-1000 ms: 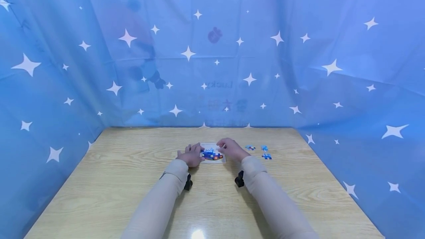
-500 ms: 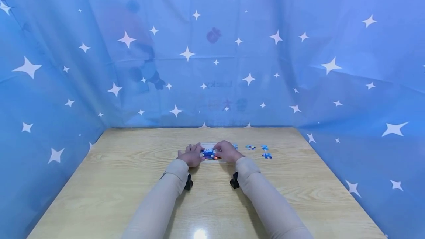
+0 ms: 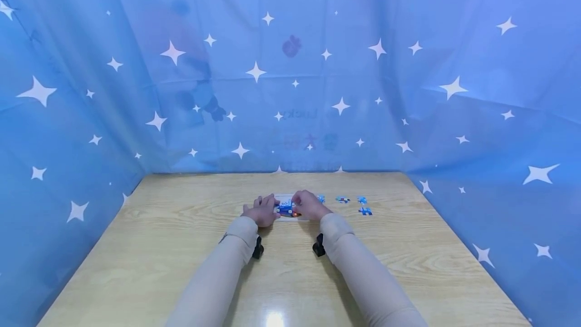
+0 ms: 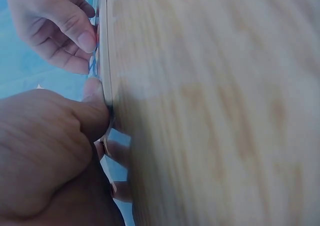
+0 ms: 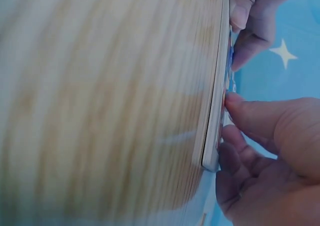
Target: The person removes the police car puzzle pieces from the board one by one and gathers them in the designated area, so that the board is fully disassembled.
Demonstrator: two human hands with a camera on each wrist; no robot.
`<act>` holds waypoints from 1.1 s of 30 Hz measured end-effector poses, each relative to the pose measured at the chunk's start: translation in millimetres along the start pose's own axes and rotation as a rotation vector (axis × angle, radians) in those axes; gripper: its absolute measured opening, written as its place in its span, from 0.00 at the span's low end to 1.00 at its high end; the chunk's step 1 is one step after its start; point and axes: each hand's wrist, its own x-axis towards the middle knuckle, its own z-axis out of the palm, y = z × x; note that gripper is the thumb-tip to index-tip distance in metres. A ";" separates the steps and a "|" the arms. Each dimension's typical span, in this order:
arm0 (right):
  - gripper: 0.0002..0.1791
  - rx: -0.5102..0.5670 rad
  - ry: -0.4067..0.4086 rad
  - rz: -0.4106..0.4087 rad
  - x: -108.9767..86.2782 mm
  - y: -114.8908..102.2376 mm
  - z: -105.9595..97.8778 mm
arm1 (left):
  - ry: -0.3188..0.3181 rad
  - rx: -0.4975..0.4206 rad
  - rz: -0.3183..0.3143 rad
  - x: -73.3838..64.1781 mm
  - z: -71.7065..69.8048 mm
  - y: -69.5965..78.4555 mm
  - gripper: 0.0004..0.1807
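A flat jigsaw puzzle board (image 3: pixel 284 197) with a blue vehicle picture lies near the back middle of the table. My left hand (image 3: pixel 262 211) rests along its left side, thumb on the near part and fingers spread farther back. At the board's right part, my right hand (image 3: pixel 310 206) has thumb and fingertips brought together over the picture; they appear to pinch a puzzle piece, mostly hidden by the fingers. Seen low in the right wrist view, the right thumb (image 5: pixel 237 103) touches the board's surface. The left wrist view shows the left thumb (image 4: pixel 93 103) against the board's edge.
To the right of the board lie several loose puzzle pieces: a blue one (image 3: pixel 321 199) beside the right hand, a multicoloured one (image 3: pixel 342 199), and blue ones (image 3: pixel 365 211) farther right. A blue star-patterned curtain (image 3: pixel 290 90) hangs around the wooden table (image 3: pixel 181 246).
My right hand has shifted slightly left over the board, uncovering a loose blue piece behind it. It is nearly still over the last half second. My left hand stays in place.
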 end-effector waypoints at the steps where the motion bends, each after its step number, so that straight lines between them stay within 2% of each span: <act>1: 0.08 0.008 -0.002 0.005 0.2 -0.2 -0.7 | -0.001 0.004 0.000 0.9 -0.5 0.3 0.30; 4: 0.07 0.027 -0.003 0.003 0.5 -0.9 -1.8 | -0.001 0.015 0.003 0.7 -1.0 1.3 0.30; 10: 0.07 0.068 0.003 0.020 -1.2 -2.6 -0.5 | 0.015 0.007 0.021 -9.4 -5.2 5.7 0.29; 18: 0.08 0.080 0.007 0.019 -0.9 -3.2 2.5 | 0.006 0.026 0.008 -3.6 1.6 0.6 0.29; 24: 0.10 0.051 0.018 0.011 1.4 -5.7 -2.3 | -0.005 0.028 0.006 0.1 -2.1 -0.3 0.30; 29: 0.12 0.051 0.024 0.014 1.7 -5.8 -3.5 | 0.018 0.013 0.030 -5.0 -6.1 1.6 0.30; 33: 0.13 0.062 0.010 0.016 -1.3 -4.9 -2.3 | 0.002 0.015 0.029 -8.7 -6.1 3.3 0.29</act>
